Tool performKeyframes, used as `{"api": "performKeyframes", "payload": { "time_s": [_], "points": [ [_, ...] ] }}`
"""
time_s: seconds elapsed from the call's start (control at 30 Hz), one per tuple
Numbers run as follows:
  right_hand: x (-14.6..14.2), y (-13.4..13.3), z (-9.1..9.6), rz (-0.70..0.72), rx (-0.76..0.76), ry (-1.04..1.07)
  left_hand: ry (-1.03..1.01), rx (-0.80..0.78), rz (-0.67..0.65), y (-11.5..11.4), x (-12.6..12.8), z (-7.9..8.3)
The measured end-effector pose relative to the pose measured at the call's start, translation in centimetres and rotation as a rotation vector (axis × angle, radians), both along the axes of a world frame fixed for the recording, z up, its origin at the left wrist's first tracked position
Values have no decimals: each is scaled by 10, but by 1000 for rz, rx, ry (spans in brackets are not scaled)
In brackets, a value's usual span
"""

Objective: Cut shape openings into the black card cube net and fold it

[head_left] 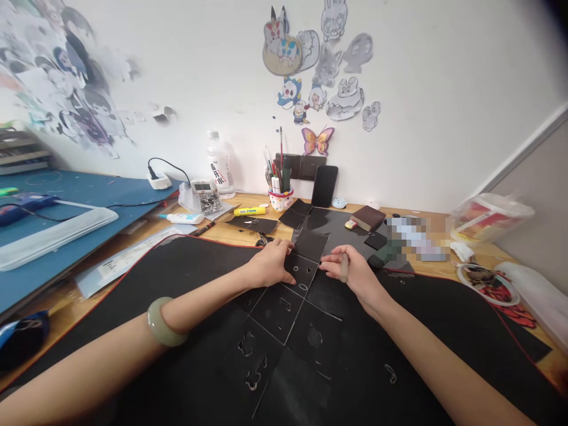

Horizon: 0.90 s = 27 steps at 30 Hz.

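My left hand [276, 264] rests with fingers apart on a row of black cards [271, 313], thumb and fingertips touching the upper ones. White-edged shapes mark these cards: a circle, a triangle, an oval and a rectangle near the hand, irregular outlines lower down. My right hand [350, 269] is closed in a pinch just right of the upper card's edge. A short tan stick-like tool [344, 268] shows between its fingers; its tip is too small to make out. Small scissors [262, 239], partly hidden, lie behind my left hand.
A black mat [168, 278] with a red edge covers the desk. Behind stand a pen cup [280, 200], a phone [325, 186] and a water bottle [220, 165]. A yellow glue stick [249, 210] lies left, a brown box [367, 218] right, a plastic tub [486, 219] far right.
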State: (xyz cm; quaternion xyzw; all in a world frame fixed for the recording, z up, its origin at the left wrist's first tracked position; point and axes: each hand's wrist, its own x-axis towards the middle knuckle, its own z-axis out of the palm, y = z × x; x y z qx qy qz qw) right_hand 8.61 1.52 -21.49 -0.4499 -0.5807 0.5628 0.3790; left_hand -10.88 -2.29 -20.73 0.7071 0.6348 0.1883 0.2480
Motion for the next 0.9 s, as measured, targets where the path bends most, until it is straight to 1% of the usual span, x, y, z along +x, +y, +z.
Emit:
{"api": "performKeyframes", "payload": {
  "time_s": [0.1,0.2,0.27,0.33,0.47,0.57,0.63,0.77,0.9],
  "points": [
    [-6,3,-9,-21,-1,5,-95,15,35,1,0,-5],
    [-10,5,-10,-47,26,39,-215,-2,77,2,-1,-6],
    [-10,6,-3,-61,53,77,-312,-21,100,2,-1,-4],
    [-7,7,8,-72,85,120,-412,-49,94,3,-2,1],
    [1,9,26,-92,134,173,-563,-114,5,3,-2,11],
    [5,10,33,-90,147,185,-617,-133,-52,2,-1,14],
    [7,10,37,-86,155,196,-637,-126,-64,1,0,14],
    [9,8,44,-75,177,212,-658,-107,-50,-2,5,15],
    [12,7,51,-55,219,225,-631,-98,-33,-7,11,19]
  ]
}}
